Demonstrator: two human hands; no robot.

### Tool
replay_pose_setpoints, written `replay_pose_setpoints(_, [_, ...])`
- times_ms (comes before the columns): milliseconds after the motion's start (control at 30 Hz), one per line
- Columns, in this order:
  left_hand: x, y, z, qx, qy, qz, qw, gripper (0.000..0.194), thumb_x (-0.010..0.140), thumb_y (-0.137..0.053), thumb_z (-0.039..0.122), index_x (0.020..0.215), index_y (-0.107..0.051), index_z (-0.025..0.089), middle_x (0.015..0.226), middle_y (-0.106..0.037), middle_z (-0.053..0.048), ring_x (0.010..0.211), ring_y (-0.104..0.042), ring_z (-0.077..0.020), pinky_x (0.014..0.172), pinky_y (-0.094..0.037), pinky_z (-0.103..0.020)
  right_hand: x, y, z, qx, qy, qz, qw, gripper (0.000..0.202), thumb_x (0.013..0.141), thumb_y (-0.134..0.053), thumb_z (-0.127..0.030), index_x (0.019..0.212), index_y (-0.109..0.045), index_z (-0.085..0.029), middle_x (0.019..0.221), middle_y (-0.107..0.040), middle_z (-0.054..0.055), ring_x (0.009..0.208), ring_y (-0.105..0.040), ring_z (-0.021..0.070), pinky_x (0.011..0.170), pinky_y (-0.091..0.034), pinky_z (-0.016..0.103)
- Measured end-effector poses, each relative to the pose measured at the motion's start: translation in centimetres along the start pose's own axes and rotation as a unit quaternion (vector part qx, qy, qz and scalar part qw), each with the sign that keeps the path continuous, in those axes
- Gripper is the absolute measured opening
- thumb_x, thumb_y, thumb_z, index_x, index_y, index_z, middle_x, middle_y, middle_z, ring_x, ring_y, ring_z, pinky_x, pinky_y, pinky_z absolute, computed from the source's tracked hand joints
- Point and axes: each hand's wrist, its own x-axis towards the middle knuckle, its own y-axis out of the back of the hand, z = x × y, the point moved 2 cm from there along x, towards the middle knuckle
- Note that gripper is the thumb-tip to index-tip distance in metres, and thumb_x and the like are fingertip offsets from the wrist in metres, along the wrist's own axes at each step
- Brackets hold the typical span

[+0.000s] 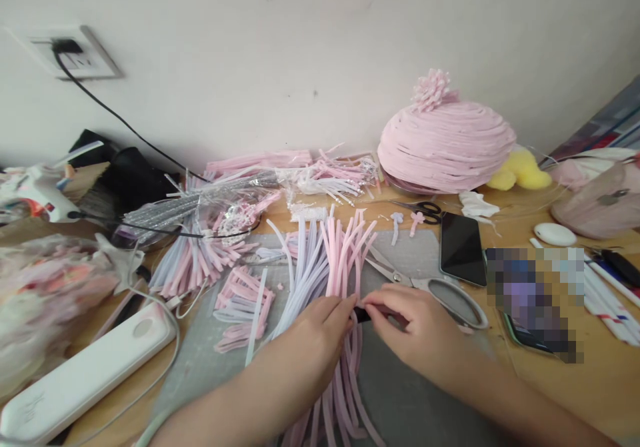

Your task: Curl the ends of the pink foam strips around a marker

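My left hand (323, 330) is closed over long pink pipe cleaners (343, 260), whose ends fan out above and below it. Facing it, my right hand (417, 327) makes a pinch with thumb and forefinger; what lies in that pinch is too small to make out. A small dark patch (361, 315) shows between the two hands. Pale lilac pipe cleaners (303, 277) lie beside the pink ones. Large grey-handled scissors (420, 283) rest just beyond my right hand. Short pink and lilac pieces (243, 307) are bundled left of my left hand.
Below everything is a grey cutting mat (200, 367). A white power strip (90, 377) and a glue gun (47, 197) are at left. Along the wall stand bagged stems (200, 200) and a pink wrapped dome (445, 143). Phones (463, 247), black scissors (427, 212) and pens (610, 300) lie right.
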Motion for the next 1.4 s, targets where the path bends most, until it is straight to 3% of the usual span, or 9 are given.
replay_pose_setpoints(167, [0.1,-0.8,-1.2,-0.005,0.03,0.08,0.996,0.058,0.075,-0.034,-0.002,0.13,-0.037,0.014,0.118,-0.054,-0.013,0.11,-0.051,-0.021,0.095,-0.044,-0.038,-0.2,-1.1,0.2,0.167,-0.052,0.036,0.984,0.025,0.085,-0.046,-0.026,0.102,-0.063,-0.02,0.087,-0.066,0.006,0.077,-0.06,0.015,0.071,-0.046,0.027])
replay_pose_setpoints(333, [-0.3,-0.9,-1.6,0.002,0.025,0.181,0.983,0.054,0.082,-0.035,0.003,0.135,-0.028,0.012,0.115,-0.054,-0.014,0.108,-0.051,-0.0225,0.092,-0.046,-0.039,-0.1,-2.4,0.2,0.482,-0.181,-0.008,0.857,0.023,0.08,-0.056,-0.039,0.081,-0.054,-0.016,0.065,-0.059,0.0,0.042,-0.044,0.0051,0.042,-0.034,0.019])
replay_pose_setpoints(433, [-0.3,-0.4,-1.2,-0.026,0.008,0.204,0.979,0.049,0.085,-0.034,0.007,0.134,-0.032,0.012,0.112,-0.056,-0.014,0.105,-0.052,-0.0219,0.091,-0.046,-0.037,0.0,-2.8,0.1,0.542,-0.198,-0.073,0.813,0.028,0.075,-0.062,-0.041,0.076,-0.053,-0.014,0.061,-0.058,-0.001,0.038,-0.037,0.0027,0.039,-0.026,0.018])
replay_pose_setpoints(700, [0.0,1.2,-1.2,-0.321,0.087,0.127,0.935,0.035,0.091,-0.033,0.023,0.121,-0.051,0.021,0.107,-0.061,-0.008,0.099,-0.055,-0.0161,0.088,-0.045,-0.029,0.5,-2.0,0.9,0.466,-0.171,-0.08,0.864,0.036,0.068,-0.067,-0.047,0.075,-0.06,-0.013,0.052,-0.047,-0.004,0.046,-0.033,0.0051,0.044,-0.02,0.021])
replay_pose_setpoints(933, [-0.4,0.9,-1.4,-0.609,0.12,-0.015,0.784,0.041,0.087,-0.041,0.043,0.113,-0.06,0.017,0.069,-0.058,-0.002,0.056,-0.046,-0.0079,0.054,-0.041,-0.02,0.6,-1.4,1.7,0.429,-0.126,-0.184,0.875,0.034,0.063,-0.07,-0.046,0.064,-0.059,-0.013,0.054,-0.049,-0.003,0.051,-0.039,0.007,0.049,-0.029,0.022])
replay_pose_setpoints(1000, [-0.6,1.4,-1.4,-0.629,0.101,-0.061,0.768,0.04,0.087,-0.042,0.043,0.112,-0.061,0.017,0.071,-0.06,-0.003,0.056,-0.047,-0.0077,0.054,-0.04,-0.019,0.8,-0.8,1.8,0.408,-0.121,-0.241,0.872,0.031,0.064,-0.069,-0.044,0.066,-0.061,-0.014,0.058,-0.052,-0.003,0.053,-0.042,0.0076,0.051,-0.032,0.021])
replay_pose_setpoints(1100, [-0.8,2.3,-1.6,-0.555,0.085,-0.096,0.822,0.035,0.087,-0.043,0.039,0.11,-0.062,0.021,0.081,-0.065,-0.004,0.069,-0.055,-0.011,0.064,-0.044,-0.021,1.4,0.3,2.1,0.321,-0.122,-0.275,0.898,0.025,0.067,-0.066,-0.039,0.068,-0.064,-0.014,0.06,-0.054,-0.002,0.056,-0.045,0.008,0.053,-0.034,0.02])
replay_pose_setpoints(1233, [-0.7,2.7,-1.3,-0.394,0.061,-0.096,0.912,0.031,0.088,-0.041,0.032,0.11,-0.061,0.024,0.095,-0.067,-0.002,0.083,-0.058,-0.013,0.075,-0.045,-0.022,1.8,0.9,2.7,0.206,-0.128,-0.228,0.943,0.025,0.068,-0.066,-0.038,0.065,-0.065,-0.014,0.056,-0.054,-0.003,0.054,-0.043,0.0077,0.051,-0.032,0.019])
replay_pose_setpoints(1400, [-0.3,1.5,-0.8,-0.274,0.063,-0.081,0.956,0.032,0.089,-0.035,0.025,0.111,-0.059,0.023,0.098,-0.067,-0.003,0.084,-0.061,-0.0141,0.077,-0.046,-0.023,1.3,0.5,2.3,0.188,-0.144,-0.183,0.954,0.032,0.075,-0.058,-0.044,0.072,-0.067,-0.014,0.059,-0.055,-0.001,0.053,-0.043,0.0084,0.05,-0.032,0.02])
